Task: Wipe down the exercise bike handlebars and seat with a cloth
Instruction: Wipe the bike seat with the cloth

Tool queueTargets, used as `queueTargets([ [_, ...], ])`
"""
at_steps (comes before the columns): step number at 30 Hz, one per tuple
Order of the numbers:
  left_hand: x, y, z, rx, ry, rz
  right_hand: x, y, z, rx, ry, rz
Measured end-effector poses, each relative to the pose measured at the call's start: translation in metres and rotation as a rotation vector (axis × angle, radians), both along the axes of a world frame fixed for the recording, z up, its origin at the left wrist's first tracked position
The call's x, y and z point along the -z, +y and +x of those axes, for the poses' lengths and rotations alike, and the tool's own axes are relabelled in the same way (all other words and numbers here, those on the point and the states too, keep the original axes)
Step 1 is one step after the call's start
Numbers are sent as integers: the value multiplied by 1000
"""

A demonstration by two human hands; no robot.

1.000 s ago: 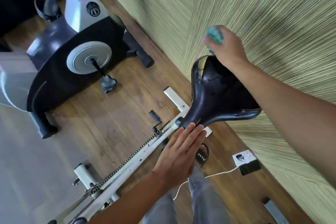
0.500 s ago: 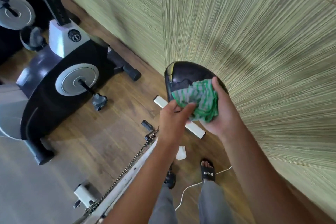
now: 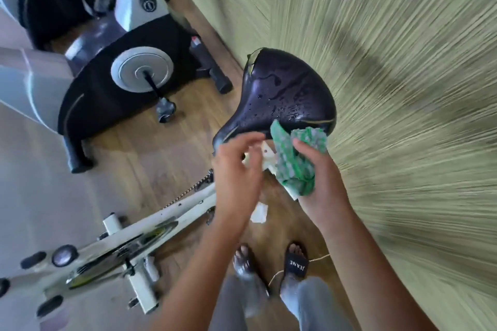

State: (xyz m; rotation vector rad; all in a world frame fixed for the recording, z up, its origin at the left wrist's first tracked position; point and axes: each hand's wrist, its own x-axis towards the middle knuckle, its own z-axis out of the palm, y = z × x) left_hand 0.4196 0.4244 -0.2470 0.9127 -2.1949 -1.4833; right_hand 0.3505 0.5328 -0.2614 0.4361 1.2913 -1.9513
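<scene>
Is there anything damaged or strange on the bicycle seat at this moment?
Yes. The black seat is covered with water droplets, and its cover looks torn at the far left edge, where a pale patch shows. The right hand holds the green cloth.

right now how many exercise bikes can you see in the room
2. A white-framed bike lies low on the floor at lower left, its black seat near the hands. A black and grey bike stands at upper left by the wall. Others may be out of frame.
</scene>
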Motion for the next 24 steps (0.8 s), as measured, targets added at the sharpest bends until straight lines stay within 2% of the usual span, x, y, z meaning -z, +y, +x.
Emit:
queueTargets([
  [2, 8, -21, 3, -174, -2, -137, 2, -11, -1, 45, 57, 27],
  [3, 16, -32, 3, -186, -5, -172, 2, -20, -1, 41, 126, 30],
  [5, 33, -53, -2, -126, 37, -233, 3, -39, -3, -17, 299, 58],
  [8, 61, -69, -13, -58, 167, -188, 17, -58, -7, -123, 646, 140],
  [10, 80, -71, -20, -23, 222, -139, 34, -68, -8, -191, 1049, 353],
  [12, 92, -68, -21, -23, 307, -121, 52, -79, -4, -223, 1467, 767],
  [13, 99, -68, -21, -41, 375, -127, 66, -85, -2, -188, 1608, 909],
  [15, 111, -70, -24, -65, 480, -163, 90, -95, -9, -103, 1752, 1010],
  [20, 130, -76, -24, -55, 561, -184, 134, -101, -20, 158, 2041, 804],
  [24, 129, -82, -22, 13, 545, -192, 172, -113, -8, 328, 2087, 597],
])
